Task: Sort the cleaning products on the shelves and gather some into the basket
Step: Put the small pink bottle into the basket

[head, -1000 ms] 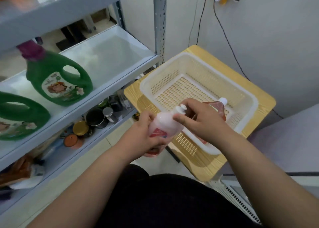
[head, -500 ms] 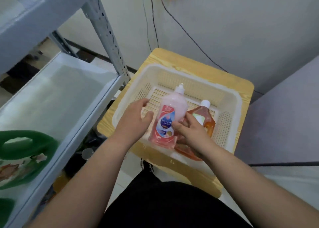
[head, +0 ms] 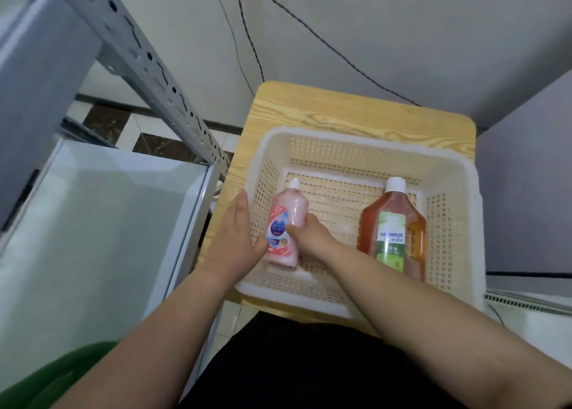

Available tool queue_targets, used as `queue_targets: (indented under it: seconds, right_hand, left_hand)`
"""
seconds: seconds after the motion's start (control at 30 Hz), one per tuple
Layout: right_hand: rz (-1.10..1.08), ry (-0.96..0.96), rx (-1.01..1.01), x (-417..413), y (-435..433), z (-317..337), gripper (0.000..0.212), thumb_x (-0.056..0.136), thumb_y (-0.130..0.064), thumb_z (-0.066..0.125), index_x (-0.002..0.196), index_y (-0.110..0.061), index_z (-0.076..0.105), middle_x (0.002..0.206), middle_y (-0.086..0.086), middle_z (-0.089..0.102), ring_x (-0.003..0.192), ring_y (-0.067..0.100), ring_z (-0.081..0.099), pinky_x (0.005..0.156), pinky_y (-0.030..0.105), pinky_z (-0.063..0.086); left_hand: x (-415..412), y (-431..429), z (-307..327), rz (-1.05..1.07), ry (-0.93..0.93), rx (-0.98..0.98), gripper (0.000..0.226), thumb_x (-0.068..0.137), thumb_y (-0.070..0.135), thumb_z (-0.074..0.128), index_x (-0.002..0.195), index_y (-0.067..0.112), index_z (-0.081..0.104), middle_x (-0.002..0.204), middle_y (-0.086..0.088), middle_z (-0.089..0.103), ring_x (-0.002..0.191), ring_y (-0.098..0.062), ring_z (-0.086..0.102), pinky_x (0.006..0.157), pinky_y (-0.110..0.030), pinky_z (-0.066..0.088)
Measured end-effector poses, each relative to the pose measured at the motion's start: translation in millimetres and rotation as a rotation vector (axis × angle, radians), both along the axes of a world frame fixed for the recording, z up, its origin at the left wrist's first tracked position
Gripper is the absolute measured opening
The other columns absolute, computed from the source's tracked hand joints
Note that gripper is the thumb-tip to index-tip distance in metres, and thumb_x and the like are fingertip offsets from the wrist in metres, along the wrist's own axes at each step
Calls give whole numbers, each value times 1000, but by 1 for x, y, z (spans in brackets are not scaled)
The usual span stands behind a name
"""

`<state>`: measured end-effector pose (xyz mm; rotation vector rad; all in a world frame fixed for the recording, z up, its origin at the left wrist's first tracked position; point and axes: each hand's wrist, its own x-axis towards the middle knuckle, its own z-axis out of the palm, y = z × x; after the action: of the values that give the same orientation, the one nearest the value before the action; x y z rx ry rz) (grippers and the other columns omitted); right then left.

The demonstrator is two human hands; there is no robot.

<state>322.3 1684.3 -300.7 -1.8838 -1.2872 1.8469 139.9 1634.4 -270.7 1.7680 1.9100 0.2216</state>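
A white perforated basket (head: 365, 139) stands on a small wooden table (head: 340, 111). Inside it at the left stands a pink bottle (head: 289, 213) with a white cap. My right hand (head: 308, 235) grips it from the right side, thumb on its label. My left hand (head: 235, 232) lies flat with straight fingers along the basket's left wall, its thumb touching the bottle's lower left. An amber bottle (head: 391, 229) with a green label and white cap stands in the basket's right half, apart from both hands.
A grey metal shelf (head: 102, 223) fills the left, with its perforated upright post (head: 161, 77) beside the table. Part of a green jug (head: 62, 374) shows at the bottom left. Cables (head: 244, 31) hang on the wall behind. A grey surface (head: 526, 176) lies right of the table.
The pink bottle moved from in front of the basket down into its left side. My left hand let go of it and now lies flat by the basket wall. The view tilted toward the basket.
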Motion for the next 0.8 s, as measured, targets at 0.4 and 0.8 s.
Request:
queue_targets:
  seconds: [0.4,0.8]
  right_hand:
    - [573,-691,650,80,-30,38,57,103,-41,52,154,-18,44,154,18,45,149,37,34,120,50,30]
    - [504,-1076,488,243,-91,41,69,98,-44,54,161,-26,33,172,10,12,157,35,-13,126,59,10]
  left_hand:
    - [4,9,0,-411,407,209,97,84,48,69,159,3,27,167,-23,17,157,-39,7,127,-49,4]
    - [0,12,-11,-396,353,243,83,84,57,50,146,1,44,146,-20,52,157,-35,12,129,-39,-2]
